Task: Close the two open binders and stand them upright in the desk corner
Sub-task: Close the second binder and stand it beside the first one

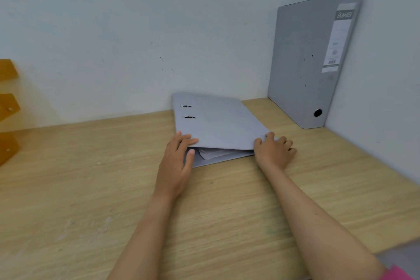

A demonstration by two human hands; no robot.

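A grey binder [218, 123] lies flat on the wooden desk [91, 188], its cover down with a slim gap at the near edge where loose sheets show. My left hand [176, 163] grips its near left corner, fingers on top of the cover and thumb under the edge. My right hand [273, 149] holds the near right corner, fingers curled over the edge. A second grey binder [302, 63] stands upright and closed in the desk corner at the right, leaning against the wall, spine label facing me.
White walls [113, 29] meet at the far right corner behind the upright binder. Orange plastic pieces [8, 109] stick out at the left edge. A pink scrap [397, 274] shows at the bottom right beyond the desk edge.
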